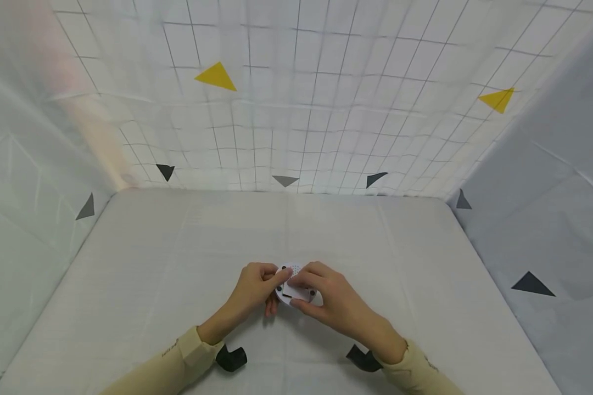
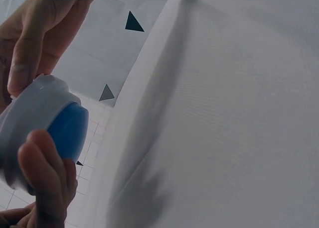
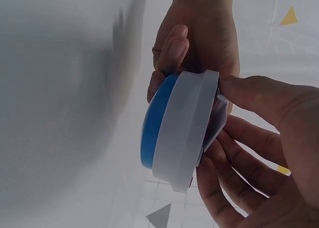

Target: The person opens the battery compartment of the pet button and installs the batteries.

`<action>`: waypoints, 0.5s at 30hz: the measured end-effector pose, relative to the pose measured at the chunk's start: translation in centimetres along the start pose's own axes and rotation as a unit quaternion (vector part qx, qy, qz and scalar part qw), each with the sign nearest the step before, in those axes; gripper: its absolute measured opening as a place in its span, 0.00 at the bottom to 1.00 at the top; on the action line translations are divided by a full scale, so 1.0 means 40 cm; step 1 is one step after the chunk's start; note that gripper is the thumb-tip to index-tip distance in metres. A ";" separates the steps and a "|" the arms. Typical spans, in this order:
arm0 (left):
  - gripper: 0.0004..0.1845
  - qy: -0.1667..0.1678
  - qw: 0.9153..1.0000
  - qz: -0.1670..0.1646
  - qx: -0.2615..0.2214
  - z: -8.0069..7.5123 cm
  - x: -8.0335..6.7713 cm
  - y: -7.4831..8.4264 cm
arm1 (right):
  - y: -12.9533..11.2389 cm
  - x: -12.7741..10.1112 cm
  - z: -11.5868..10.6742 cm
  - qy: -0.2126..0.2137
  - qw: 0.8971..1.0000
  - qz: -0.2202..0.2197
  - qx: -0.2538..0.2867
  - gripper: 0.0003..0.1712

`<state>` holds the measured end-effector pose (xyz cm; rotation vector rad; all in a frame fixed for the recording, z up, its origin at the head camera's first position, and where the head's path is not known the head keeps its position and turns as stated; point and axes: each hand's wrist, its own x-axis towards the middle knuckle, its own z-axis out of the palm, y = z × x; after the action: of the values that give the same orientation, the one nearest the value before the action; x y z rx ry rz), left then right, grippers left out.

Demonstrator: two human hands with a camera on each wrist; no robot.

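Observation:
A small round white device point(image 1: 295, 285) with a blue underside is held just above the white table point(image 1: 178, 263), between both hands. Its top face shows a dotted grille and dark feet. My left hand point(image 1: 257, 288) grips its left edge, thumb on top and fingers curled beneath. In the left wrist view the device point(image 2: 42, 123) sits between the thumb and a fingertip point(image 2: 40, 173). My right hand point(image 1: 326, 299) pinches a white panel on the top face. The right wrist view shows the device point(image 3: 182, 123) edge-on, blue part toward the table, right fingers point(image 3: 259, 98) on its white side.
White cloth walls with grid lines and yellow and grey triangles point(image 1: 216, 77) enclose the table on three sides. Black wrist-camera mounts point(image 1: 231, 357) sit under both cream sleeves near the front edge. The cloth-covered surface stretches out beyond the hands.

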<state>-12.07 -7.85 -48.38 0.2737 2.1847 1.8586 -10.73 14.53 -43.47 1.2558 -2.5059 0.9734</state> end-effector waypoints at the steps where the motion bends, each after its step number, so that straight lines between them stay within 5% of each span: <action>1: 0.26 0.001 1.000 0.001 0.001 0.000 0.000 0.000 | -0.001 0.000 0.000 -0.001 1.000 0.000 0.000 0.17; 15: 0.25 0.006 1.000 0.003 0.004 -0.005 0.003 0.000 | 0.005 0.001 -0.001 0.001 1.000 0.001 -0.008 0.17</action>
<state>-12.23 -7.99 -48.36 0.2726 2.2026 1.8595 -10.92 14.62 -43.52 1.2461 -2.5095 0.9535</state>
